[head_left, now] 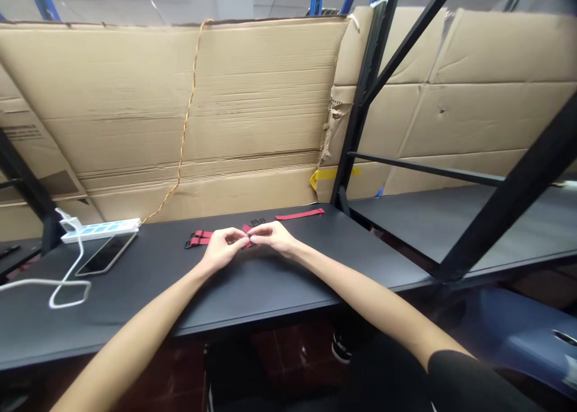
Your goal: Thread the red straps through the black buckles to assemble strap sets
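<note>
Both hands meet over the middle of a black table (pixel 252 285). My left hand (pixel 222 248) and my right hand (pixel 274 237) are closed, fingertips pinched together on a red strap (pixel 201 238) that lies flat and runs left to a black buckle. A second red strap (pixel 300 215) lies apart on the table behind my right hand. Small dark metal parts (pixel 258 221) sit just behind the hands.
A white and blue power strip (pixel 101 230) lies at the left with a white cable (pixel 67 282) looping forward. A dark phone (pixel 106 254) rests beside it. Cardboard sheets (pixel 216 111) stand behind the table. Black rack posts (pixel 360 111) rise at the right.
</note>
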The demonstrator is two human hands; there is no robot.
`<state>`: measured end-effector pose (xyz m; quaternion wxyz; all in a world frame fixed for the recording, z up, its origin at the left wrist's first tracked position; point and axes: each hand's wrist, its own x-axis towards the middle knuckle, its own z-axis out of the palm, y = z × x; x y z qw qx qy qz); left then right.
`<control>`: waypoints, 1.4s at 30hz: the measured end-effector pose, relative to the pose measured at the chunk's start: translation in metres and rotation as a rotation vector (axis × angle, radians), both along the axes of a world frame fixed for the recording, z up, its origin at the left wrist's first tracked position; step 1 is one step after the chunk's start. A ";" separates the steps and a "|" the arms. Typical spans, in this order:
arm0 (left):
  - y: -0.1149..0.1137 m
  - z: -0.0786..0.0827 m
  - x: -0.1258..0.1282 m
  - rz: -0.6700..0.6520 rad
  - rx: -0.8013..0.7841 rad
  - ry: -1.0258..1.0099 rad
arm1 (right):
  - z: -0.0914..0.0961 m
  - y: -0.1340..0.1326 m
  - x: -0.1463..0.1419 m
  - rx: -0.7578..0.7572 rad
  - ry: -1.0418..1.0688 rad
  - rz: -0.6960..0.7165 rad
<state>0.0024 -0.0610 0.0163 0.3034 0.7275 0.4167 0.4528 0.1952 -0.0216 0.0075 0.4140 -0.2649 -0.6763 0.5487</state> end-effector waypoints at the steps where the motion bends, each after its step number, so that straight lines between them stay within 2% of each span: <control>1: 0.000 0.000 0.000 0.009 -0.007 0.003 | 0.000 -0.001 -0.001 -0.004 0.001 -0.006; 5: -0.001 0.000 0.000 0.029 -0.030 -0.010 | -0.001 -0.003 -0.001 -0.052 0.024 -0.008; 11: -0.003 -0.001 0.002 0.058 -0.031 -0.038 | -0.006 0.002 0.002 -0.234 0.071 0.097; 18: -0.005 0.000 0.003 0.059 -0.009 0.002 | -0.009 0.002 -0.001 -0.193 0.084 0.077; 23: -0.006 0.000 0.004 0.048 0.040 -0.022 | -0.006 -0.001 -0.001 -0.230 0.130 0.096; 31: -0.009 0.004 0.006 0.018 0.246 0.112 | -0.003 0.000 -0.003 -0.215 0.219 0.063; 37: -0.014 0.009 0.004 0.076 0.270 0.190 | -0.001 -0.002 -0.003 -0.204 0.275 0.018; 42: -0.007 0.004 0.003 0.057 0.278 0.181 | -0.002 0.000 -0.003 -0.194 0.334 -0.039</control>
